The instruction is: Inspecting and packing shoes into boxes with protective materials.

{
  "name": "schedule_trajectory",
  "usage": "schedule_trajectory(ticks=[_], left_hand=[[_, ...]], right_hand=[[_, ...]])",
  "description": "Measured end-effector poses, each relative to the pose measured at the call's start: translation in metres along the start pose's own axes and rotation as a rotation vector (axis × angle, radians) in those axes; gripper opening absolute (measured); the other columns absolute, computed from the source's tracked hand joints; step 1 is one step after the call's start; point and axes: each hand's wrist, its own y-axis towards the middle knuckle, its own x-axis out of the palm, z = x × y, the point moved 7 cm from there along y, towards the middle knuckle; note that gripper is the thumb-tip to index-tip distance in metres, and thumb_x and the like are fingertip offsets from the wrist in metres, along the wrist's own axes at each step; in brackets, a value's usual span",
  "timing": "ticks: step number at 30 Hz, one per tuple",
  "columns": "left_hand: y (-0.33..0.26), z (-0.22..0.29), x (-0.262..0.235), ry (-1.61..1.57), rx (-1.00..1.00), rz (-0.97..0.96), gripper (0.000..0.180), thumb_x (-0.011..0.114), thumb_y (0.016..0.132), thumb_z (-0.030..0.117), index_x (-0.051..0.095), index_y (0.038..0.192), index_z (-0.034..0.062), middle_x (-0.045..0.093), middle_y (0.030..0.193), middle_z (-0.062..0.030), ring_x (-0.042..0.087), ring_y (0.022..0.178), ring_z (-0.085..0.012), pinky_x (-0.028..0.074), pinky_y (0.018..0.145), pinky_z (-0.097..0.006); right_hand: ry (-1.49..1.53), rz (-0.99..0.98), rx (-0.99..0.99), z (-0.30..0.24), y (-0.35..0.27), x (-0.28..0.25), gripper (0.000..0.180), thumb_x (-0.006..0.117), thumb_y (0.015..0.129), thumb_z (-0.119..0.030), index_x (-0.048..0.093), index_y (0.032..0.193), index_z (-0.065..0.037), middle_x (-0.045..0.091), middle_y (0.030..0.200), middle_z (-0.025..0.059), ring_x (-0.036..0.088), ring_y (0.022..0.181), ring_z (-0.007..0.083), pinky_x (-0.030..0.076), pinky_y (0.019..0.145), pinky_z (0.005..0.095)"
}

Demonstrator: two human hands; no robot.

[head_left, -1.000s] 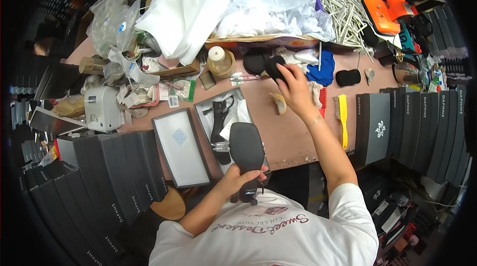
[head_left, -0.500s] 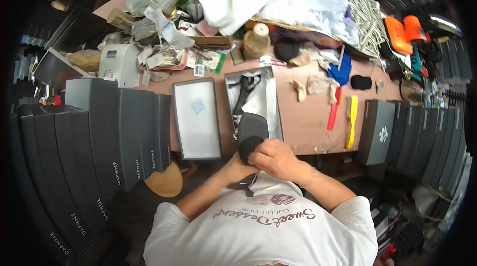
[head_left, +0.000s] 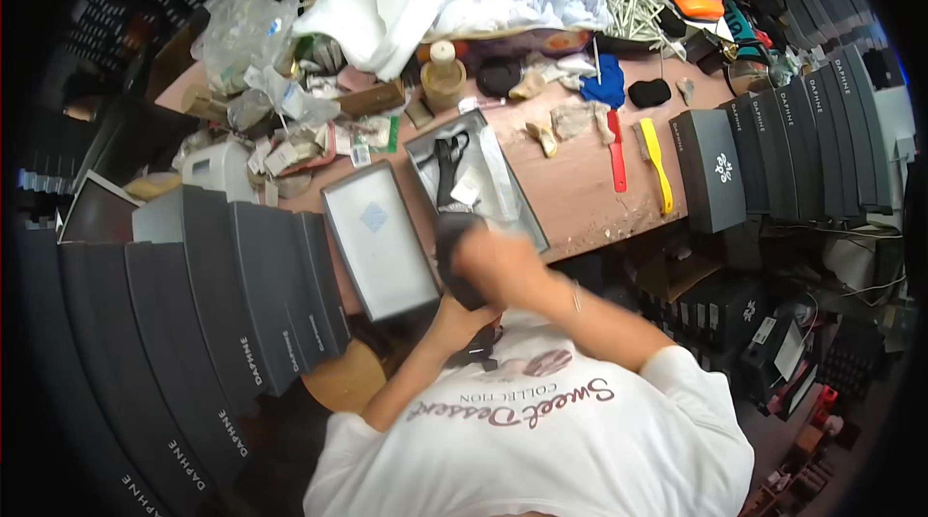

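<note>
A black shoe [head_left: 449, 251], its details hard to make out, is in front of me at the table's near edge. My left hand [head_left: 458, 326] is closed round its near end from below. Over its upper side lies my right hand [head_left: 498, 266], smeared by motion; whether its fingers hold anything is hidden. Just beyond is an open grey shoebox [head_left: 527, 217] with white paper and a black strappy sandal [head_left: 448, 169] inside. The box lid [head_left: 382, 261] rests to its left, white inside up.
Stacked dark shoeboxes [head_left: 217, 295] stand at left, with more [head_left: 710, 179] at right. A red brush [head_left: 618, 155] and a yellow brush [head_left: 657, 169] lie right of the open box. Behind them are a black pad [head_left: 650, 93], a blue cloth [head_left: 604, 82], a bottle [head_left: 444, 77] and piled white paper [head_left: 372, 14].
The view has turned, so the table now slants. My right hand has moved further up along the shoe and is blurred; my left hand keeps its hold.
</note>
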Motion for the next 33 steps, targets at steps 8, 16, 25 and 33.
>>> schedule_trajectory(ticks=[8,16,25,33], left_hand=[[-0.002,0.006,-0.015,0.018,0.022,-0.082,0.043,0.072,0.078,0.007,0.053,0.117,0.0015,0.061,0.089,-0.0066,0.059,0.078,-0.0131,0.049,0.070,-0.028],[-0.006,-0.005,-0.028,-0.537,0.118,-0.107,0.093,0.033,0.086,0.072,0.032,0.138,-0.0050,0.043,0.136,-0.0239,0.035,0.134,-0.0328,0.026,0.112,-0.041],[0.006,-0.016,-0.044,-0.748,0.093,0.029,0.070,0.033,0.094,0.062,0.043,0.128,0.0019,0.058,0.102,-0.0134,0.059,0.090,-0.0220,0.049,0.083,-0.036],[0.013,0.025,-0.079,-0.718,0.341,0.530,0.056,0.043,0.094,0.055,0.043,0.123,0.0064,0.055,0.096,-0.0073,0.053,0.074,-0.0136,0.050,0.066,-0.029]], right_hand=[[0.061,0.193,-0.218,-0.006,0.001,0.011,0.009,0.062,0.075,-0.015,0.060,0.083,-0.012,0.054,0.075,0.0086,0.058,0.070,0.0267,0.049,0.058,0.0355],[0.156,0.127,-0.348,-0.026,-0.041,0.023,0.034,0.068,0.068,-0.008,0.066,0.102,-0.009,0.057,0.091,0.0078,0.057,0.085,0.0263,0.047,0.072,0.0353],[0.348,-0.403,-0.198,0.007,-0.060,0.030,0.014,0.063,0.076,-0.006,0.067,0.089,-0.004,0.058,0.083,0.0111,0.060,0.081,0.0307,0.049,0.074,0.0391],[0.250,0.067,-0.336,-0.036,-0.039,-0.004,0.041,0.063,0.072,-0.002,0.063,0.112,-0.007,0.059,0.097,0.0095,0.056,0.082,0.0242,0.047,0.071,0.0343]])
